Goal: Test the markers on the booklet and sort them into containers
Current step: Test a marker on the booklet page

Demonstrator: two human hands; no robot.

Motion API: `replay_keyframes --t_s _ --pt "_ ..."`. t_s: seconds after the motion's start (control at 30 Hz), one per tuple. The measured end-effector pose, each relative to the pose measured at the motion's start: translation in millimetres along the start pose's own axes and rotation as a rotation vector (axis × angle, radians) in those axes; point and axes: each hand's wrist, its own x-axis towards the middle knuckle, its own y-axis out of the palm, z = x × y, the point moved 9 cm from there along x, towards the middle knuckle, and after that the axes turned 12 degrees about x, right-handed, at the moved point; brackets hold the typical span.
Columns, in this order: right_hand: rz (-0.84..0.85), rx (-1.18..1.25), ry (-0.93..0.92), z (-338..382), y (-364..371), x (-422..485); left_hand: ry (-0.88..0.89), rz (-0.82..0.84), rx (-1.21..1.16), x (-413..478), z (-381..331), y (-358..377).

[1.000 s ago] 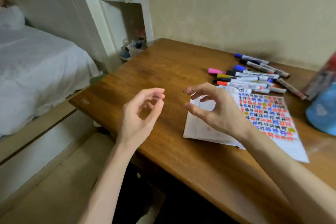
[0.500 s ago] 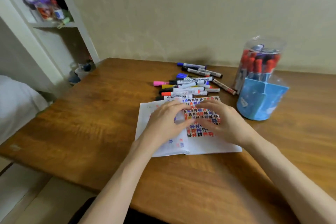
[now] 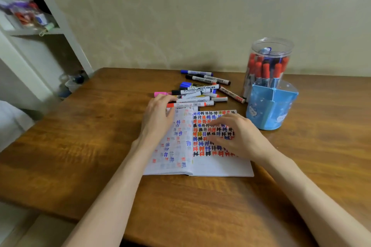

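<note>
Worktop: a brown wooden surface is carrying every item; its far edge is running along a pale wall.
Booklet: is lying open and flat about midway between the near and far edges. The right page is showing rows of hash-like marks in red, blue and black; the left page is showing fainter marks.
Left hand: is resting palm-down on the upper part of the left page, fingers straight and relaxed, fingertips reaching the nearest loose markers and gripping nothing.
Right hand: is pressing on the right page, fingers spread and slightly bent, unclenched and holding nothing.
Loose markers: are lying on their sides in a heap just beyond the booklet, toward the far edge; blue, black, red and pink caps are showing.
Clear jar: is standing upright near the far edge, right of the heap, holding red-capped and blue-capped markers.
Blue container: is standing just in front of the jar, beside the booklet's far-right corner.
Shelf: is standing beyond the far-left corner, bearing small blurred items.
</note>
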Motion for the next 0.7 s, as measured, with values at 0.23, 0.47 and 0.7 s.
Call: replay_keyframes --t_s 0.23,0.47,0.7 --pt "-0.095 0.058 0.008 2 -7 7 -0.018 0.008 0.082 14 24 14" --pt "-0.155 0.112 -0.001 2 -8 6 -0.008 -0.03 -0.005 11 21 8" --pt "-0.155 0.39 0.119 -3 2 9 0.107 0.097 -0.397 -9 -29 -15"
